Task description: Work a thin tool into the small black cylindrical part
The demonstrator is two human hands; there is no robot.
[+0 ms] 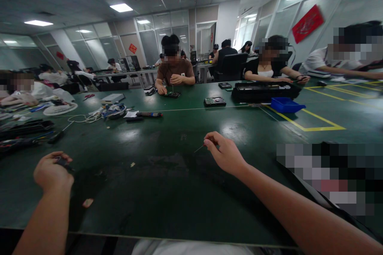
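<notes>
My right hand point(224, 152) is over the middle of the green table, its fingers closed on a slim screwdriver. The thin metal shaft point(198, 149) sticks out to the left and tilts down; the grip is mostly hidden by the fingers. At the left, my left hand point(52, 172) curls around a small dark object point(63, 163), whose kind I cannot make out. Small pale scraps point(87, 203) lie on the table between my hands, one of them close to my left forearm.
Across the table are a bare hard drive point(214, 101), a blue scoop-shaped bin point(286, 105), a long black case point(265, 92) and an electric screwdriver point(149, 114). Cables point(113, 111) and a white fan grille point(60, 108) lie left. Several people sit around; one opposite works on a drive.
</notes>
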